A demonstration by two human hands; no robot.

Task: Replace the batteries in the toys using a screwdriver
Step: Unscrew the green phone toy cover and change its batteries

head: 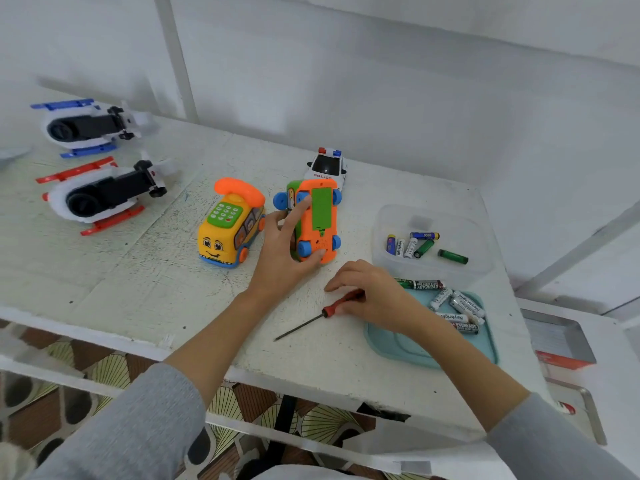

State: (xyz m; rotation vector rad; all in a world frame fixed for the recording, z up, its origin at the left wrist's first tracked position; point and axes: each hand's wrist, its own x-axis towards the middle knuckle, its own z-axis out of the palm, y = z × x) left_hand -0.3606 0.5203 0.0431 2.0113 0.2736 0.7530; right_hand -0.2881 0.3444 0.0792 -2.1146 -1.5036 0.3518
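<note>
An orange and green toy phone bus [317, 221] stands tipped on its side, its underside with the green battery cover facing me. My left hand [284, 244] grips it, index finger on the upper wheel, thumb at the lower edge. My right hand [367, 292] rests on the table with its fingers over the red handle of a screwdriver [320, 315], whose dark shaft points toward the front left. Batteries [457, 306] lie on a teal tray [415, 348] under my right wrist. More batteries [420, 244] sit in a clear tub [433, 268].
A second yellow phone bus [230, 226] stands upright left of my left hand. A police car [327, 166] is behind the held toy. Two toy helicopters, blue [88, 126] and red [104, 194], lie at the far left. A white wall rises behind.
</note>
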